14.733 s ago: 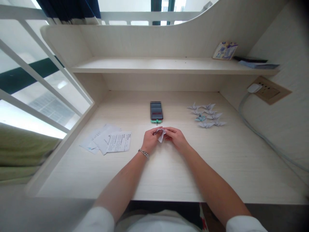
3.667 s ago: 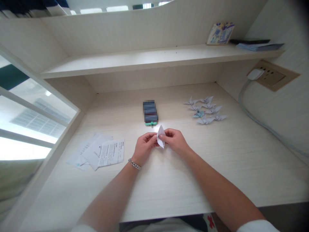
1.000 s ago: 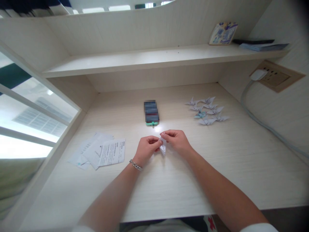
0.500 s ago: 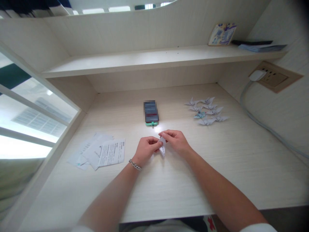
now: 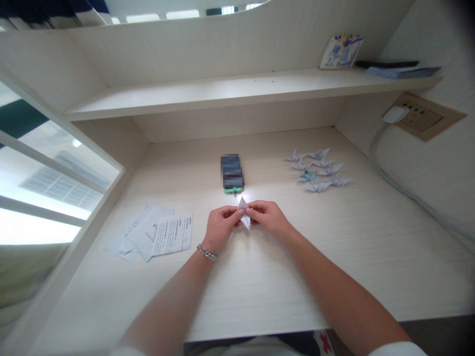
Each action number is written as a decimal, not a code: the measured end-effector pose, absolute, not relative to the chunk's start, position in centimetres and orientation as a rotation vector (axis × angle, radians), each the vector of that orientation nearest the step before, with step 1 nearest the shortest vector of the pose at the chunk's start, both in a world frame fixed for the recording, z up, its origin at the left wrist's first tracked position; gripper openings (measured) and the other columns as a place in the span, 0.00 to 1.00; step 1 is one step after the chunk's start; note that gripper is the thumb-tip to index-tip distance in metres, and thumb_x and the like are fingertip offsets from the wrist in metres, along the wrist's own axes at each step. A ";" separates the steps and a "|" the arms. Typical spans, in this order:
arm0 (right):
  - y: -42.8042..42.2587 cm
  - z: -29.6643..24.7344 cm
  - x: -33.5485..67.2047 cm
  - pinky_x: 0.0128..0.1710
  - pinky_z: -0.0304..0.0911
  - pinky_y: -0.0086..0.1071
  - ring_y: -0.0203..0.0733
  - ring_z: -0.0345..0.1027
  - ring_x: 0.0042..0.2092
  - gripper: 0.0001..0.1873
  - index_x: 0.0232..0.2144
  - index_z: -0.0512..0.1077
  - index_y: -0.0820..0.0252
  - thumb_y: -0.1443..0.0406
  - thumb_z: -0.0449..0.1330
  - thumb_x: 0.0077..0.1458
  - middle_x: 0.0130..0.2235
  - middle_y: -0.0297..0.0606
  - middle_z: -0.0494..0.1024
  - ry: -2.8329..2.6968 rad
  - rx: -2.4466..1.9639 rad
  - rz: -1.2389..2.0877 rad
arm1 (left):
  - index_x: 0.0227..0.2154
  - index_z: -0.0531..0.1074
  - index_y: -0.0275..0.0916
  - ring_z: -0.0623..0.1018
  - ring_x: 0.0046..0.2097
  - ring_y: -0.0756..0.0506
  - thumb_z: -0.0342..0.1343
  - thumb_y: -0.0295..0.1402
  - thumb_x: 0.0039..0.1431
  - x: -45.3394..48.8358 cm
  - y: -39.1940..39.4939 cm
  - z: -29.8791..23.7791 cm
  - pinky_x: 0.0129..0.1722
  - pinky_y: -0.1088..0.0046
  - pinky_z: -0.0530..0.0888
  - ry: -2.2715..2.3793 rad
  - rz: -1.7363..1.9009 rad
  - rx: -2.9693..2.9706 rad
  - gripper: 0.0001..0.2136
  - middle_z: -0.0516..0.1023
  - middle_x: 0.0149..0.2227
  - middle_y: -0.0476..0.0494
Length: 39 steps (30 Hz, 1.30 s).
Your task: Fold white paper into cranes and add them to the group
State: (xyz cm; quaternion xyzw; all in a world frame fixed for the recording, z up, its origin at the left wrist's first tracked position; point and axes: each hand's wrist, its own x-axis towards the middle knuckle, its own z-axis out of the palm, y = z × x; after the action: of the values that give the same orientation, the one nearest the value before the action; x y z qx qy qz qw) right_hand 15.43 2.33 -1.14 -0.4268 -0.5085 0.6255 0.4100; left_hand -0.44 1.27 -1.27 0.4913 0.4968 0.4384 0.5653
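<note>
A small piece of folded paper [image 5: 245, 221], white with faint print and pointed at both ends, is pinched between my two hands above the desk. My left hand [image 5: 223, 223], with a chain bracelet [image 5: 207, 252] at its wrist, grips the left side between thumb and fingers. From the right, my right hand [image 5: 269, 216] presses its thumb close beside the left thumb on the paper. The fingers behind the paper are partly hidden. Just beyond my hands lies a phone [image 5: 232, 170] with a blurred screen and a green edge.
Several folded paper cranes [image 5: 321, 171] sit at the back right, one of them bluish. Loose printed sheets [image 5: 172, 235] overlap on the left. A cable [image 5: 404, 190] runs down the right side from a wall socket [image 5: 423, 118]. A shelf [image 5: 222, 96] crosses above the desk.
The folded paper has turned more upright, its upper tip now showing above my thumbs. My right hand has shifted slightly left and its thumb now meets the left one on the paper.
</note>
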 end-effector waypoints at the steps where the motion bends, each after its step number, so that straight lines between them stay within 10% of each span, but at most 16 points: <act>1: 2.3 -1.1 15.4 0.29 0.64 0.31 0.37 0.67 0.27 0.18 0.34 0.75 0.62 0.55 0.62 0.42 0.26 0.35 0.75 -1.280 -1.088 1.564 | 0.31 0.75 0.31 0.71 0.25 0.52 0.59 0.39 0.47 -0.4 1.3 -1.3 0.26 0.76 0.68 1.147 1.043 1.134 0.14 0.75 0.24 0.42; 39: 2.3 -1.7 14.9 0.28 0.63 0.30 0.38 0.68 0.29 0.15 0.29 0.73 0.62 0.56 0.62 0.42 0.27 0.36 0.75 -1.175 -1.139 1.416 | 0.40 0.68 0.34 0.74 0.25 0.50 0.62 0.35 0.42 0.3 1.0 -1.1 0.28 0.73 0.72 1.017 1.057 0.950 0.20 0.74 0.23 0.48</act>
State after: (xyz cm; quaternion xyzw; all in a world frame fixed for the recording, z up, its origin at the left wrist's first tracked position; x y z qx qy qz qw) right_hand 14.91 2.29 -1.69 -0.4646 -0.4794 0.5779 0.4694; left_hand 0.26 1.02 -1.13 0.4167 0.4462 0.4639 0.6419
